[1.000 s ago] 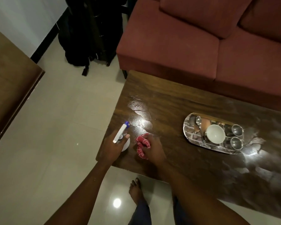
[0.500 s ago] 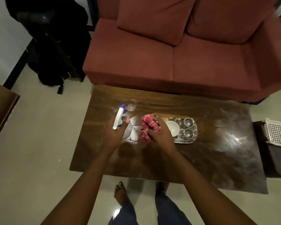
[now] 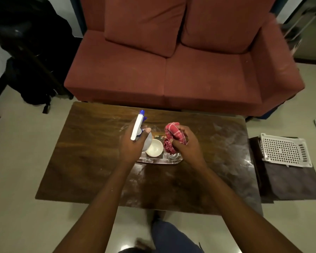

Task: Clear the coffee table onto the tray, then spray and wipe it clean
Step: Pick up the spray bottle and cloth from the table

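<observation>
**Both hands over the tray, bottle and cloth in grip**

The oval steel tray (image 3: 159,161) is sitting near the middle of the dark brown wooden coffee-table surface (image 3: 91,152). Bare, smeared wood is lying open all round the tray. Wide stretches are running to its left and right, with a narrower band behind it toward the red fabric sofa (image 3: 171,79) and another in front toward the near edge. Right of the tray, past the short edge of the surface, a white perforated plastic basket (image 3: 285,150) is resting on a dark low stool (image 3: 290,181) standing just beside that edge.

Half a second earlier both hands were left of the tray. Now they are hanging over it, hiding most of the two small steel cups (image 3: 172,156) that were showing then. The round white bowl (image 3: 154,147) is still showing on the tray between the hands.

The left hand (image 3: 133,145) is hovering above the tray's left end, its fingers clamped round the white plastic spray bottle with the blue nozzle (image 3: 137,128). The nozzle is pointing away toward the sofa. The right hand (image 3: 187,143) is hovering above the tray's right end, its fingers curled tight on the bunched red checked cloth (image 3: 173,133). Both forearms are reaching in across the near edge.
</observation>
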